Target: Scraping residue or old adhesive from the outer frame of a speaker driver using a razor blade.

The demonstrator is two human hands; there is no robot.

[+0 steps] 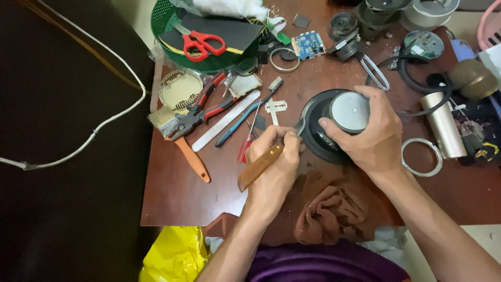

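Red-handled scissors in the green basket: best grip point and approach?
Take the red-handled scissors by the two finger loops, coming straight down from above. They lie flat on a dark sheet in the green plastic basket, loops facing up and uncovered, while the basket wall blocks any sideways approach. Blades point up-left, partly tucked away.

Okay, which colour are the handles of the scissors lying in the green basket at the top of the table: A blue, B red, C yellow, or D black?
B: the scissors in the green basket have bright red handles lying on a dark sheet.
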